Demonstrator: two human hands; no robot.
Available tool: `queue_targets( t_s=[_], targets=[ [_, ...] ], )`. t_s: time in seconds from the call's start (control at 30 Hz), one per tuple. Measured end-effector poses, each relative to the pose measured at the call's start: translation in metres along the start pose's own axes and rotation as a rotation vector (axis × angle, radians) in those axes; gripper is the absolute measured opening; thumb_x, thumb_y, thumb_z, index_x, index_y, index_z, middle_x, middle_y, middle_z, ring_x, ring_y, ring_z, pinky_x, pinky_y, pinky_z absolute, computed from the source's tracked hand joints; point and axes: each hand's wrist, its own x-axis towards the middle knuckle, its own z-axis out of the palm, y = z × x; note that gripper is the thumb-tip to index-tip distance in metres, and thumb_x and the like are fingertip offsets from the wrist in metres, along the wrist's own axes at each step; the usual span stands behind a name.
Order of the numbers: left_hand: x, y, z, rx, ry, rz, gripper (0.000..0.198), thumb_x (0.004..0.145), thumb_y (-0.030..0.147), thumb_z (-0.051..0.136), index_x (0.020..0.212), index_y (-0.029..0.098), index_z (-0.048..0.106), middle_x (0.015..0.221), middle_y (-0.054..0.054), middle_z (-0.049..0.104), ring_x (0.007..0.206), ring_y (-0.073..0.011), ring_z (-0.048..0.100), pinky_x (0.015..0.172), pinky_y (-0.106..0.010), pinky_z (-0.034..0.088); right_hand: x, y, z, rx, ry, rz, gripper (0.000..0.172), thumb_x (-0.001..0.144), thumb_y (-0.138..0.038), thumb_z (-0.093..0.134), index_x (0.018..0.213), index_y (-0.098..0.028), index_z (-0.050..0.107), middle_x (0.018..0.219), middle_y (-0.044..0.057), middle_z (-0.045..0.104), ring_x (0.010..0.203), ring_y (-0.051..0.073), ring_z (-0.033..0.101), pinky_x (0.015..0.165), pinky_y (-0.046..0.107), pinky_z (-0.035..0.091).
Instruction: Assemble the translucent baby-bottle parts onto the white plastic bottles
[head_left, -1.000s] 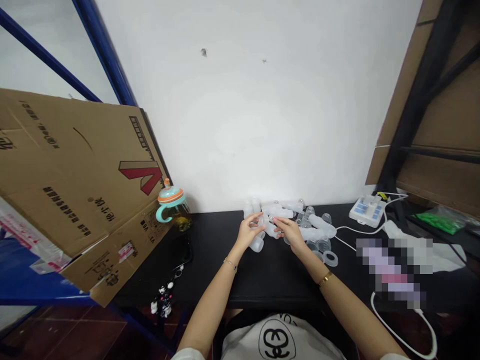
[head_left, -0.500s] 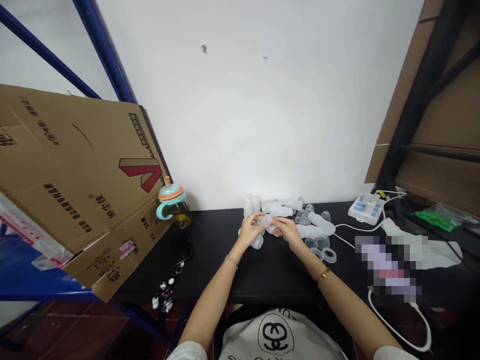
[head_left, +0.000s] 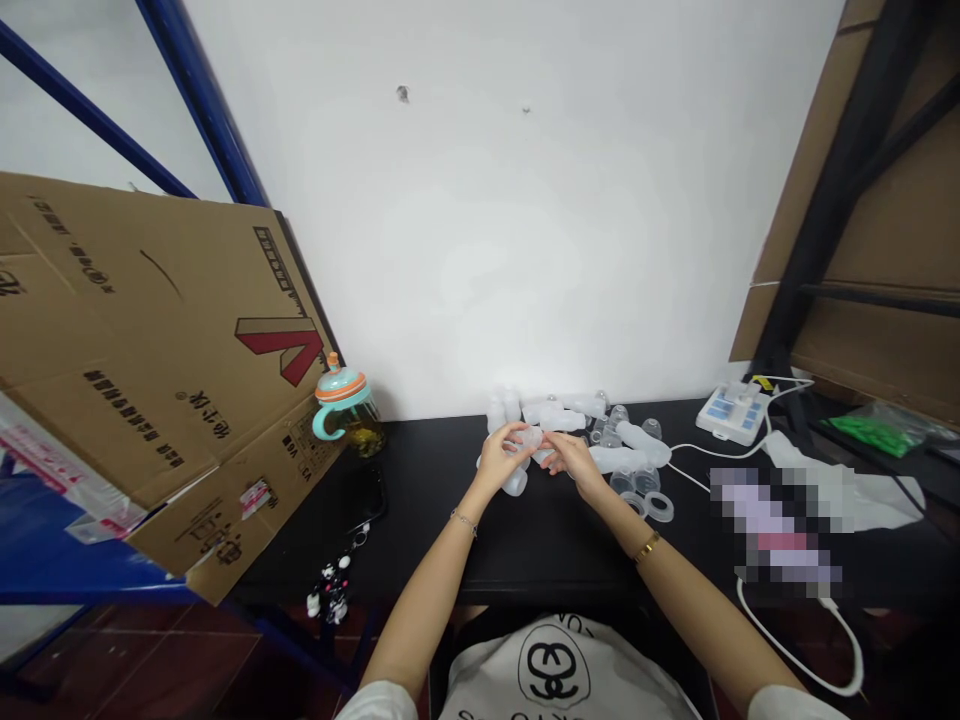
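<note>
Hands: hardly moved since the earlier frame; right fingers shifted slightly;
Left hand (head_left: 501, 456): narrow grip on clear piece (head_left: 532, 437), probably steadying it;
Right hand (head_left: 576, 463): fingertips beside piece; pinch, cannot tell;
Clear piece: between hands, over table (head_left: 435, 490); bottles (head_left: 643, 445), ring (head_left: 660, 517) near right hand, handy

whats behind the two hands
Beyond the left hand and right hand, frosted and clear plastic pieces lie on the black table, with the white wall behind. Whatever the hands themselves cover can't be seen.
</note>
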Motion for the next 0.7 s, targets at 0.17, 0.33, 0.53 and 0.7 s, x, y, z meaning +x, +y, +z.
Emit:
queue_targets(
  t_s=[0.17, 0.33, 0.53, 0.7],
  targets=[
    [-0.0012, 0.0029, 0.0001, 0.006, -0.015, -0.002, 0.038, 0.074, 0.029, 0.081, 0.11, 0.02, 0.073, 0.11, -0.009, 0.073, 0.088, -0.0179, 0.066, 0.074, -0.029, 0.055, -0.0008, -0.0008, 0.0008, 0.013, 0.003, 0.011, 0.029, 0.087, -0.042, 0.073, 0.088, -0.013, 0.073, 0.091, 0.013, 0.078, 0.05, 0.014, 0.068, 0.038, 0.02, 0.05],
    [-0.0016, 0.0029, 0.0003, 0.007, -0.026, 0.004, 0.038, 0.074, 0.03, 0.081, 0.109, 0.02, 0.072, 0.112, -0.008, 0.073, 0.088, -0.0173, 0.065, 0.075, -0.029, 0.055, -0.0005, 0.0005, 0.0002, 0.012, -0.006, -0.001, 0.03, 0.088, -0.042, 0.072, 0.09, -0.013, 0.073, 0.091, 0.012, 0.078, 0.05, 0.013, 0.068, 0.038, 0.019, 0.05],
    [-0.0016, 0.0035, 0.0005, 0.017, -0.027, 0.021, 0.038, 0.073, 0.031, 0.081, 0.109, 0.021, 0.073, 0.113, -0.007, 0.073, 0.087, -0.017, 0.065, 0.074, -0.029, 0.055, 0.0017, 0.0034, -0.0009, -0.007, -0.022, -0.006, 0.03, 0.082, -0.042, 0.079, 0.086, -0.013, 0.074, 0.081, 0.008, 0.075, 0.051, 0.014, 0.069, 0.038, 0.018, 0.051],
    [-0.0015, 0.0042, 0.0005, 0.045, 0.001, 0.036, 0.038, 0.074, 0.034, 0.082, 0.108, 0.021, 0.073, 0.103, -0.006, 0.073, 0.084, -0.0171, 0.065, 0.073, -0.029, 0.055, -0.0009, 0.0016, -0.0004, -0.02, -0.059, -0.017, 0.028, 0.076, -0.038, 0.083, 0.088, -0.014, 0.075, 0.076, 0.005, 0.074, 0.051, 0.012, 0.068, 0.04, 0.017, 0.05]
  ],
)
